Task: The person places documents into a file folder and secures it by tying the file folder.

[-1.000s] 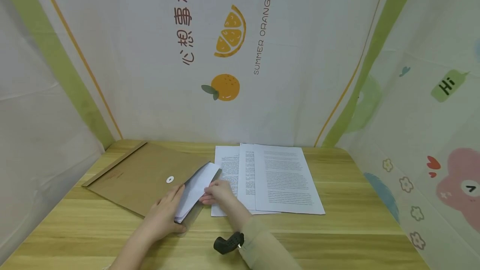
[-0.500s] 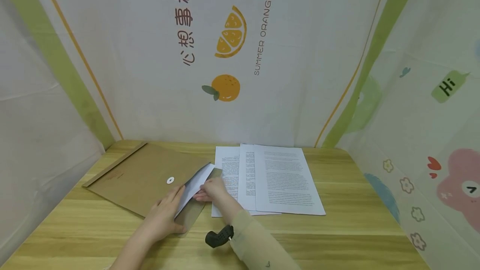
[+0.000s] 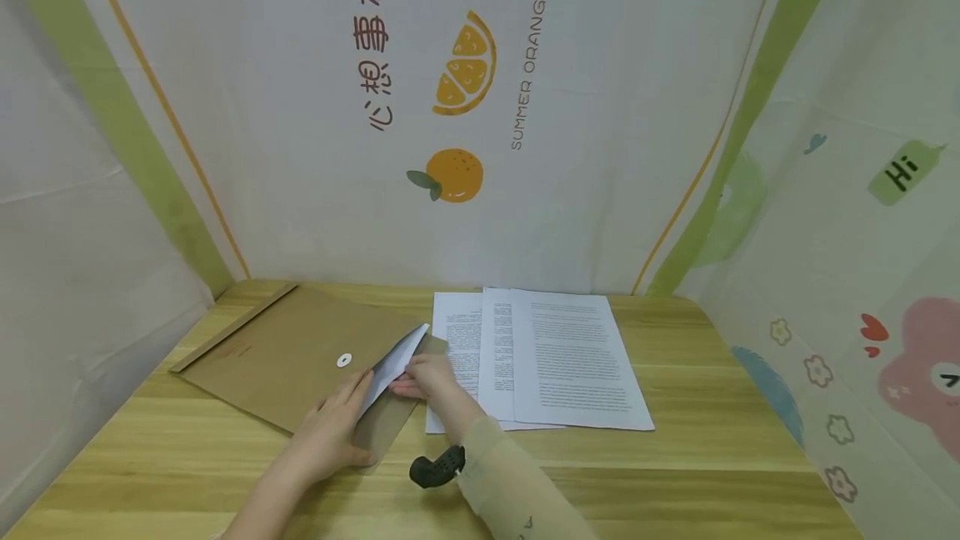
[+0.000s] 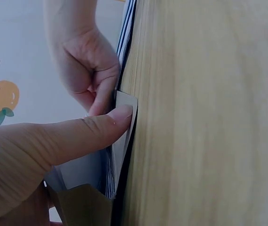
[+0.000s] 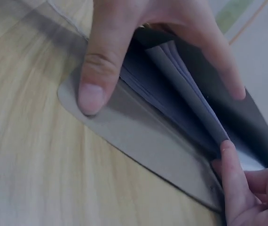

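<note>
A brown paper document envelope (image 3: 292, 348) with a white button lies slanted at the left of the table, its mouth toward the right. My left hand (image 3: 330, 436) is spread at that mouth, the straight thumb pressing the flap (image 5: 138, 134) down and the fingers against the upper panel. Inside the parted mouth sits a stack of white papers (image 5: 190, 89), mostly hidden in the envelope, with only a narrow strip showing in the head view. My right hand (image 3: 431, 377) pinches the outer edge of the papers, its thumb on top.
Overlapping printed sheets (image 3: 573, 357) lie to the right of the envelope, close behind the right hand. A black wrist device (image 3: 437, 467) sticks out from the right sleeve. A white printed cloth (image 3: 585, 215) hangs behind the wooden table (image 3: 675, 490).
The papers have slid leftward and deeper into the envelope, so less white shows. My right hand has moved slightly left with them. The left hand stays at the mouth.
</note>
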Demonstrator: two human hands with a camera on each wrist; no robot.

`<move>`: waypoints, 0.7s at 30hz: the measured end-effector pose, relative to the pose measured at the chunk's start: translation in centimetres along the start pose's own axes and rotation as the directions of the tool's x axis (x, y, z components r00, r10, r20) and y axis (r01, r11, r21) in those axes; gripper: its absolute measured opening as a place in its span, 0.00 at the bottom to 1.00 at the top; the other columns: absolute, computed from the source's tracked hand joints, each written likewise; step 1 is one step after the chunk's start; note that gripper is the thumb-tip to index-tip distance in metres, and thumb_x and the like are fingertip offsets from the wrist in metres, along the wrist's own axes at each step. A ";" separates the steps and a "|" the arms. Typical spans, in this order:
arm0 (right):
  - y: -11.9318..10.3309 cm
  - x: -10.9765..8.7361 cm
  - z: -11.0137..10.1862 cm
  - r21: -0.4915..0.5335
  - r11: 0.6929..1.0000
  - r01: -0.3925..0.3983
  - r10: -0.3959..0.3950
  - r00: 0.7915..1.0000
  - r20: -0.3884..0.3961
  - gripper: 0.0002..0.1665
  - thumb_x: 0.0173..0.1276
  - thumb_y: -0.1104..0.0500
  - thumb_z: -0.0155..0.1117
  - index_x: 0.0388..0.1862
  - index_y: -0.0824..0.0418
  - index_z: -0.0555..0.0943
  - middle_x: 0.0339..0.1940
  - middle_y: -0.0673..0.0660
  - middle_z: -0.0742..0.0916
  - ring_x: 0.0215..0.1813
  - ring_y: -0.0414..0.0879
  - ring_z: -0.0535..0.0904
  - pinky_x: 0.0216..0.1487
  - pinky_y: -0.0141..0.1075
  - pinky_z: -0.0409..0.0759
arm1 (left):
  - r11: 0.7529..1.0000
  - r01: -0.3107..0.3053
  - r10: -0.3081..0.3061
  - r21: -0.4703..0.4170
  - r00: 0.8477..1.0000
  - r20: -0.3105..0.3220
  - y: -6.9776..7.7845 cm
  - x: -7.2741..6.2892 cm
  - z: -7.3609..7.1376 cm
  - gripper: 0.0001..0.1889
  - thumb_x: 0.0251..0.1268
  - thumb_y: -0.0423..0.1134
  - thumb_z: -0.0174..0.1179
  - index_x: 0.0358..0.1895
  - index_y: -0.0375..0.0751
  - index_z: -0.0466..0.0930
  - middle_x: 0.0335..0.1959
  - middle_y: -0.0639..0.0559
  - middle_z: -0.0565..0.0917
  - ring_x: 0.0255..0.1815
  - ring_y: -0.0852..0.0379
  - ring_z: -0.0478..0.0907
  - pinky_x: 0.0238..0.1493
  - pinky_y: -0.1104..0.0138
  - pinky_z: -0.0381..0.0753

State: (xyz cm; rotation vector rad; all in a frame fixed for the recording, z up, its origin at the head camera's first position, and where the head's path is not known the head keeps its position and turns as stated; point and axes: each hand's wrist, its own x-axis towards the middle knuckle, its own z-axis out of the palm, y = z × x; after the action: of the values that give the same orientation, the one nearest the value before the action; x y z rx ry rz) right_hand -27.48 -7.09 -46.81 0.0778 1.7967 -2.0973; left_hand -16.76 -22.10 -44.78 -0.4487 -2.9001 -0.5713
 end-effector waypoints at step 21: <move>0.2 -0.4 1.5 -0.085 0.996 0.012 -0.022 0.993 -0.120 0.04 0.64 0.73 0.58 0.34 0.74 0.81 0.24 0.65 0.86 0.29 0.54 0.86 0.27 0.37 0.84 | 1.000 -0.002 0.002 -0.019 1.000 -0.003 0.2 -0.1 -0.2 0.60 0.28 0.43 0.81 0.70 0.24 0.56 0.69 0.28 0.59 0.67 0.32 0.61 0.56 0.33 0.61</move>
State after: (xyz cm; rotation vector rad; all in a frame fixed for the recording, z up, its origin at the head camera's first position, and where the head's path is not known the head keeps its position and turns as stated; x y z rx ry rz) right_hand -26.77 -8.51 -46.64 0.1713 1.9594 -2.0657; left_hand -16.59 -21.99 -44.55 -0.4530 -2.8931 -0.5985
